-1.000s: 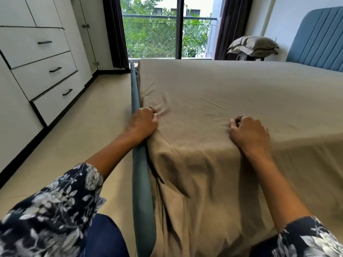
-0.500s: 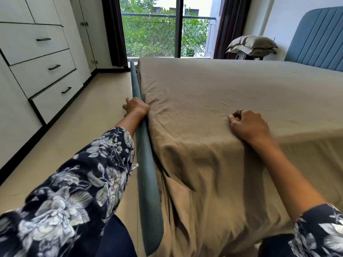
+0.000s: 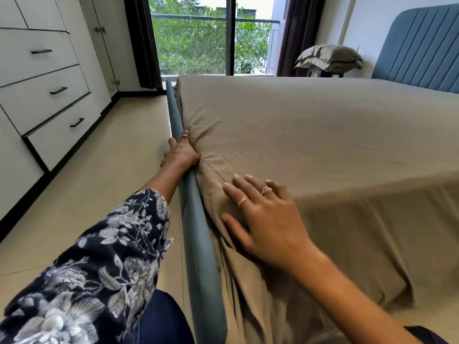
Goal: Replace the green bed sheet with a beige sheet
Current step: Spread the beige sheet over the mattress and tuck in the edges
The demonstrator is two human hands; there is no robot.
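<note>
Beige sheet (image 3: pixel 310 145): spread over the whole top of the bed, mostly flat, with creases fanning from the near left edge; its near side hangs loose over the mattress end in soft folds; its left side runs down between mattress and rail.

Left hand (image 3: pixel 180 152): at the left edge of the bed, fingers pushed down into the gap between the mattress and the bed rail (image 3: pixel 196 232), against the sheet; a ring shows on one finger; fingertips hidden in the gap, so whether this grip has hold of cloth cannot be told; floral sleeve (image 3: pixel 99 264) covers the forearm.

Right hand (image 3: pixel 263 217): laid flat on the sheet at the near left corner of the mattress, fingers straight and spread, palm down; two rings on the fingers; this grip is fully open, pressing the cloth and holding nothing.

Bed rail: teal, padded, running along the left side of the mattress, just beside the sheet.

Headboard (image 3: pixel 419 45): blue, ribbed, at the far right.

Pillows (image 3: pixel 327 57): grey, stacked on a stool beyond the far corner of the bed, apart from the sheet.

Drawers (image 3: pixel 42 90): white with dark handles, along the left wall, across the floor (image 3: pixel 104 175) from the bed.

Window (image 3: pixel 211 38): tall glass, dark curtains either side, greenery outside.
</note>
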